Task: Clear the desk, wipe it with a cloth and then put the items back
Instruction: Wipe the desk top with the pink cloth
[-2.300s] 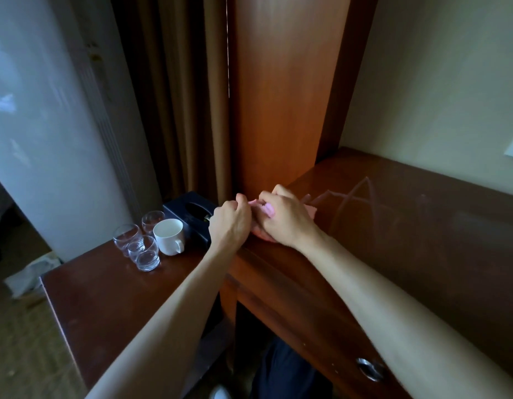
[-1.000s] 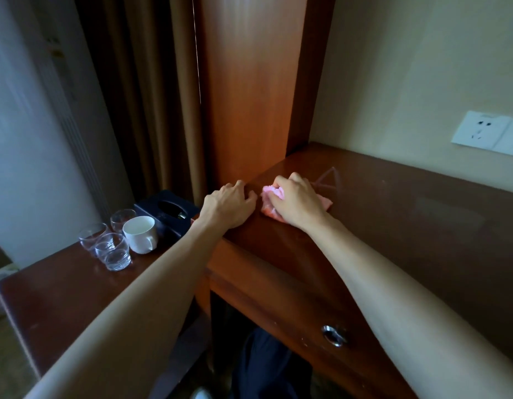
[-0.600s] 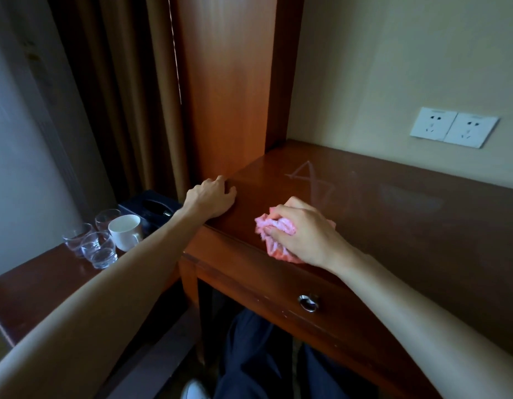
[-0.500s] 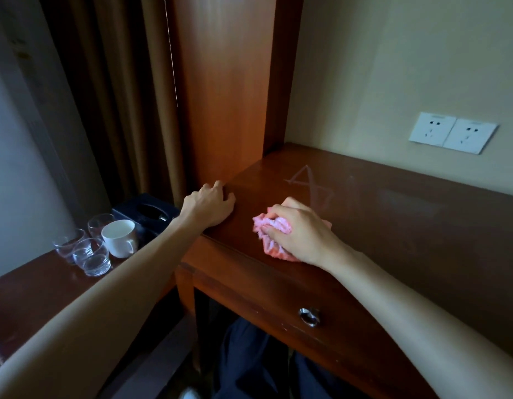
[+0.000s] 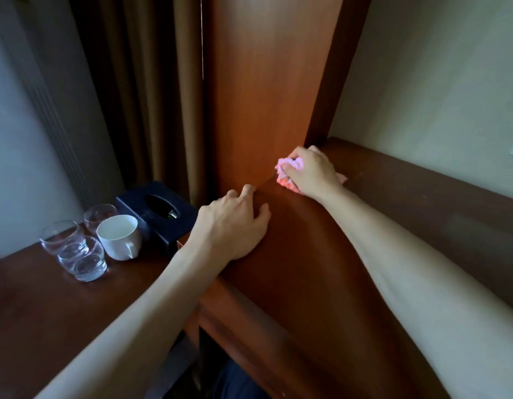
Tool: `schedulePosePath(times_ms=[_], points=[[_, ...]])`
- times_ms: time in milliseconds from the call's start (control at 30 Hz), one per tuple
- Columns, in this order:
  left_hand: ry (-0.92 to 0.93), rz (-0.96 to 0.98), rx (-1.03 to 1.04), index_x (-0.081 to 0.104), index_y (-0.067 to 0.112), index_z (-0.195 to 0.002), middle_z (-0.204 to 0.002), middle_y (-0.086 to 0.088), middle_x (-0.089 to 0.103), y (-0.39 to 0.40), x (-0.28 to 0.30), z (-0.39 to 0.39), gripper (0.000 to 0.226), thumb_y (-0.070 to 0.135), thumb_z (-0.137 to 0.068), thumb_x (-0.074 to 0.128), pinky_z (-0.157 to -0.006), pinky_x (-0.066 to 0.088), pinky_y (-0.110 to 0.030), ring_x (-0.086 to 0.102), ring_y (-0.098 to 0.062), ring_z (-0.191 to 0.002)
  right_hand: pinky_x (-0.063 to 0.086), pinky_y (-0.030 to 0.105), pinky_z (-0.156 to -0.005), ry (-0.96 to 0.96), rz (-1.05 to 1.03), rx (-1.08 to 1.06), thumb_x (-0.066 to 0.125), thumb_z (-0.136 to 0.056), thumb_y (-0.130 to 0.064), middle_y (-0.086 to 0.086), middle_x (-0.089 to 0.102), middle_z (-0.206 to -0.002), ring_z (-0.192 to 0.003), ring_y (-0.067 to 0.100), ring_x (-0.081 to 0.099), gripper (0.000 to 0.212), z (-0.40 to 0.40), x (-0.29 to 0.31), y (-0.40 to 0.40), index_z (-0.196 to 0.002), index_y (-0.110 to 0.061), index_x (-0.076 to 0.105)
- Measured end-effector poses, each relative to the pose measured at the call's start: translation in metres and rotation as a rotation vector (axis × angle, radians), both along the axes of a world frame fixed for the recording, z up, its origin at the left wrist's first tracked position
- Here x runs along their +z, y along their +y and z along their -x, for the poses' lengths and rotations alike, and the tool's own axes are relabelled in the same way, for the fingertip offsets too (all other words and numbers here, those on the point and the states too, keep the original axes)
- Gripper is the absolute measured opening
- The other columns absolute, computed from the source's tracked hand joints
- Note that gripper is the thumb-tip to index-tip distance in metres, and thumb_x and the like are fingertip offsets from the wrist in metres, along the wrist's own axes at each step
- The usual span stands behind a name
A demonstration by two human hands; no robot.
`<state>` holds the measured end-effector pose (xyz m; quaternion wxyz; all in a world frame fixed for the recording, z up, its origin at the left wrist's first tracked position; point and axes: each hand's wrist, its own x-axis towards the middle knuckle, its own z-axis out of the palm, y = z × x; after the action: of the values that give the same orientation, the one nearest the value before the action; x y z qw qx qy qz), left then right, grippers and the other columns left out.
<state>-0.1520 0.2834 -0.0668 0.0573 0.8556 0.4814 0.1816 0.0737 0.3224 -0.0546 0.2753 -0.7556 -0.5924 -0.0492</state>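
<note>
Wiping the desk's (image 5: 321,254) far left corner.
Right hand (image 5: 310,172) clenched on pink cloth (image 5: 289,168); left hand (image 5: 235,226) flat, fingers spread, at left edge.

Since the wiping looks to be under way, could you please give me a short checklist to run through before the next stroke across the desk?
1. Cloth in hand: the right hand grips the bunched pink cloth. Ok.
2. Cloth touching the desk: it is pressed into the back left corner by the wooden panel. Ok.
3. Left hand out of the cloth's way: it lies flat at the desk's left edge, apart from the cloth. Ok.
4. Items cleared: the glasses, white cup and dark tissue box stand on the lower side table. Ok.
5. Far right of the desk: out of view. Cannot tell.
</note>
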Motion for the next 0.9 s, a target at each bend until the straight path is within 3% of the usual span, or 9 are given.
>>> schedulePosePath(times_ms=[300, 467, 633, 767, 833, 900], points=[[0.004, 0.071, 0.013, 0.036, 0.033, -0.148, -0.135, -0.004, 0.058, -0.005, 0.007, 0.003, 0.057, 0.061, -0.099, 0.031, -0.085, 0.042, -0.042, 0.060, -0.035, -0.116, 0.036, 0.033, -0.082, -0.025, 0.032, 0.068, 0.058, -0.098, -0.036, 0.012, 0.055, -0.116, -0.110, 0.036, 0.053, 0.025, 0.029, 0.000, -0.045, -0.111, -0.015, 0.061], [0.018, 0.083, 0.018, 0.037, 0.032, -0.150, -0.138, -0.007, 0.056, -0.009, 0.010, 0.003, 0.059, 0.062, -0.099, 0.032, -0.086, 0.044, -0.042, 0.059, -0.036, -0.118, 0.041, 0.035, -0.082, -0.057, 0.018, 0.188, 0.059, -0.098, -0.036, 0.002, 0.050, -0.102, -0.102, 0.032, 0.056, 0.019, 0.051, -0.001, -0.110, -0.104, -0.018, 0.059], [0.039, 0.128, 0.040, 0.046, 0.014, -0.138, -0.136, -0.016, 0.051, -0.006, 0.012, -0.016, 0.052, 0.048, -0.099, 0.039, -0.094, 0.044, -0.046, 0.052, -0.037, -0.125, 0.037, 0.026, -0.077, -0.072, -0.007, 0.271, 0.061, -0.097, -0.038, -0.006, 0.047, -0.100, -0.096, 0.020, 0.057, 0.019, 0.051, 0.000, -0.160, -0.102, -0.020, 0.060], [0.047, 0.169, 0.016, 0.047, 0.010, -0.135, -0.140, -0.016, 0.046, 0.017, 0.023, -0.066, 0.049, 0.041, -0.099, 0.041, -0.101, 0.042, -0.048, 0.044, -0.037, -0.132, 0.028, 0.022, -0.073, -0.017, 0.041, 0.264, 0.058, -0.098, -0.048, -0.004, 0.050, -0.104, -0.094, 0.015, 0.055, 0.028, 0.033, 0.006, -0.148, -0.099, -0.021, 0.059], [0.029, 0.168, 0.008, 0.048, 0.010, -0.136, -0.140, -0.016, 0.048, 0.033, 0.024, -0.089, 0.049, 0.042, -0.100, 0.038, -0.099, 0.042, -0.048, 0.046, -0.036, -0.131, 0.025, 0.028, -0.077, -0.043, 0.027, 0.176, 0.055, -0.099, -0.047, -0.002, 0.052, -0.109, -0.102, 0.018, 0.057, 0.028, 0.012, 0.005, -0.128, -0.102, -0.020, 0.061], [0.010, 0.134, 0.005, 0.049, 0.013, -0.131, -0.134, -0.016, 0.055, 0.046, 0.017, -0.102, 0.047, 0.045, -0.099, 0.035, -0.089, 0.042, -0.046, 0.054, -0.037, -0.122, 0.023, 0.033, -0.093, -0.077, 0.021, 0.083, 0.053, -0.100, -0.046, -0.001, 0.052, -0.114, -0.109, 0.021, 0.058, 0.026, -0.013, 0.001, -0.102, -0.105, -0.022, 0.061]])
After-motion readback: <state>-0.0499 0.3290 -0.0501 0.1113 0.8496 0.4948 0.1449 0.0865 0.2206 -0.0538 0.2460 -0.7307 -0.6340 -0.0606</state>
